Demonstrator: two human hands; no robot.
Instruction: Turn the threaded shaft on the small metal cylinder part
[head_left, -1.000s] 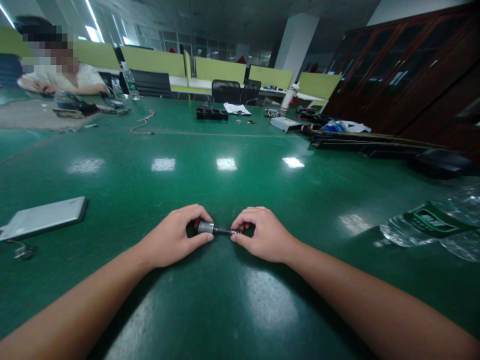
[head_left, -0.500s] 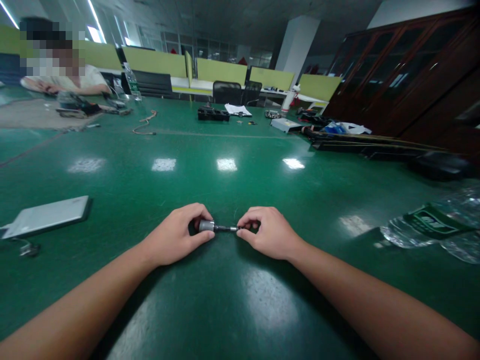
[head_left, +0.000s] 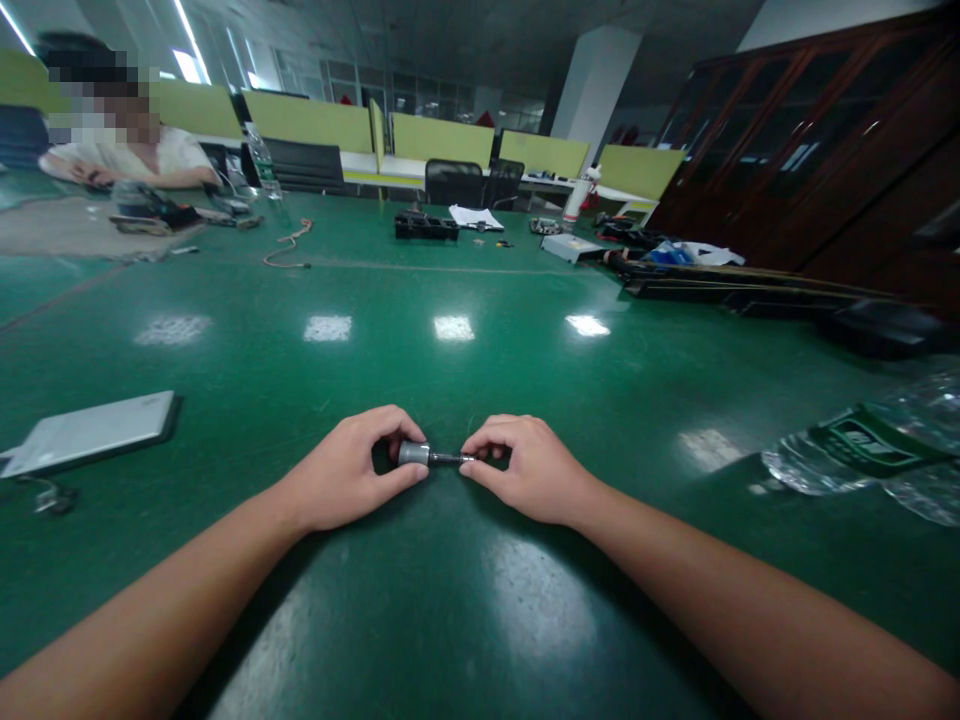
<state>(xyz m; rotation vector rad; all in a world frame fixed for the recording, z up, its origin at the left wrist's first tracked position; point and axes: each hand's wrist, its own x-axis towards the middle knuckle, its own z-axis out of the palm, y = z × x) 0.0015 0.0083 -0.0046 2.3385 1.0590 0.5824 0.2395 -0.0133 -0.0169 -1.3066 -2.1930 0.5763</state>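
Observation:
A small silver metal cylinder (head_left: 413, 454) with a thin dark shaft (head_left: 445, 459) lies level, just above or on the green tabletop (head_left: 420, 350). My left hand (head_left: 352, 468) pinches the cylinder between thumb and fingers. At the shaft's right end, my right hand (head_left: 525, 468) pinches the narrow silver tip, its thumb and index finger covering part of it. A short gap with bare shaft separates the two hands.
Left is a white flat device (head_left: 97, 432) with a cable. Clear bottles (head_left: 847, 450) lie at the right. A black tray (head_left: 426, 227), papers (head_left: 475, 218) and long dark strips (head_left: 720, 285) lie farther back. A person (head_left: 127, 150) sits at the far left.
My right hand has slid slightly left along the shaft, so its fingertips are nearer the cylinder. My left hand has kept its hold and barely moved.

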